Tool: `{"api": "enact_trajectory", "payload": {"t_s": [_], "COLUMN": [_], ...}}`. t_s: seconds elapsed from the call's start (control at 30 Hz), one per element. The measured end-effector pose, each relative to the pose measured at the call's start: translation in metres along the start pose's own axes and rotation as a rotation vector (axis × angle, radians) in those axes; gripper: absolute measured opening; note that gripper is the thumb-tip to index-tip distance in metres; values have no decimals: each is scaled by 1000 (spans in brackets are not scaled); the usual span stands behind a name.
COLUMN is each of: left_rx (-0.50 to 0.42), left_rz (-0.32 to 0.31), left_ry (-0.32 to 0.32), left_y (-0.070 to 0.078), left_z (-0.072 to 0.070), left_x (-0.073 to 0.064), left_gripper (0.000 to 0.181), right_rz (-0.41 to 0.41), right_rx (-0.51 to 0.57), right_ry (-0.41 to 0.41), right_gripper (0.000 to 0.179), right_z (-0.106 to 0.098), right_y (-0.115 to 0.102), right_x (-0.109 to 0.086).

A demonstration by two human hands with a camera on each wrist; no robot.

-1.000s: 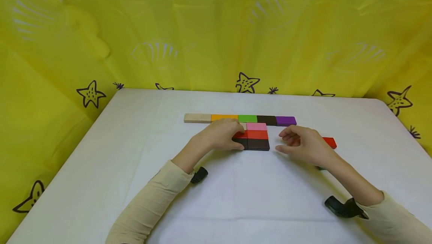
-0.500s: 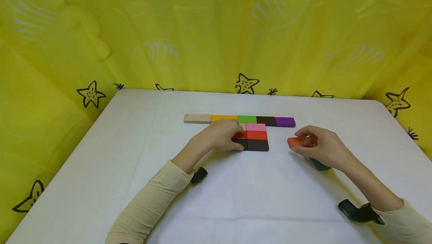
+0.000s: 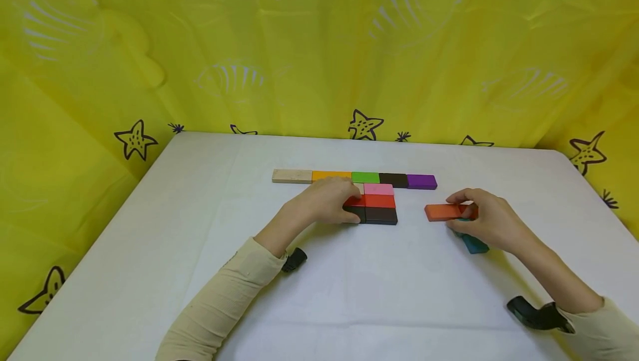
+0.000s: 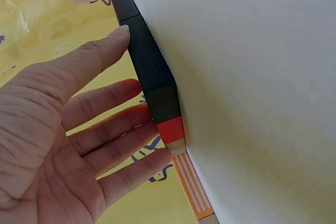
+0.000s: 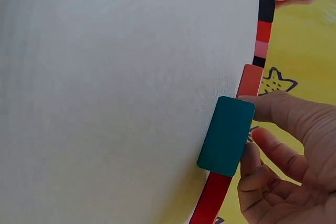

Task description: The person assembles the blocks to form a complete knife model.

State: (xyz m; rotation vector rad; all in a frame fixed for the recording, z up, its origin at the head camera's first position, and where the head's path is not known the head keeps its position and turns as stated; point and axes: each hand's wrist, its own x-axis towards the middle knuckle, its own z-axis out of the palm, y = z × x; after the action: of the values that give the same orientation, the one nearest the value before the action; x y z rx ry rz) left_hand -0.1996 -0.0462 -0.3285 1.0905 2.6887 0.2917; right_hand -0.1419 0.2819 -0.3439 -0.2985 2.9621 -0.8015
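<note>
My left hand [image 3: 326, 200] rests over the left end of a compact group of flat rectangular blocks. Its thumb lies against a black block [image 4: 149, 59] at the near side; the other fingers reach extended over the far side. In that group are red [image 3: 380, 201], dark brown [image 3: 381, 216] and pink [image 3: 378, 189] blocks. My right hand [image 3: 489, 219] is over loose blocks at the right, thumb and fingers apart. An orange block [image 3: 441, 213] shows left of its fingertips. The thumb tip is right at one end of a teal block [image 5: 226, 137], with a red block [image 5: 211, 198] behind.
Beyond the group runs a straight row of blocks: beige [image 3: 292, 176], orange [image 3: 331, 174], green [image 3: 365, 177], dark brown [image 3: 392, 179] and purple [image 3: 421, 182]. All lie on a white table [image 3: 150, 239]. A yellow patterned curtain [image 3: 319, 61] stands around the far and left edges.
My right hand has moved right, away from the block group to the loose blocks, uncovering the orange block and the teal one. The left hand and the group have stayed put.
</note>
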Motion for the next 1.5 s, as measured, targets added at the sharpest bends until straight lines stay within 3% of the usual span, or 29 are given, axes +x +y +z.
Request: {"api": "enact_trajectory", "payload": {"t_s": [0.8,1.5], "left_rx": [-4,9], "left_rz": [18,23], "left_ry": [2,13], "left_y": [0,0], "left_z": [1,1], "left_x": [-1,1], "left_gripper": [32,33], "right_rz": [-154,-231], "right_rx": [-24,-50], "right_ry": [22,44], "right_gripper": [28,25], "right_z": [7,15], "right_y": [-8,-33], "right_x": [4,32]}}
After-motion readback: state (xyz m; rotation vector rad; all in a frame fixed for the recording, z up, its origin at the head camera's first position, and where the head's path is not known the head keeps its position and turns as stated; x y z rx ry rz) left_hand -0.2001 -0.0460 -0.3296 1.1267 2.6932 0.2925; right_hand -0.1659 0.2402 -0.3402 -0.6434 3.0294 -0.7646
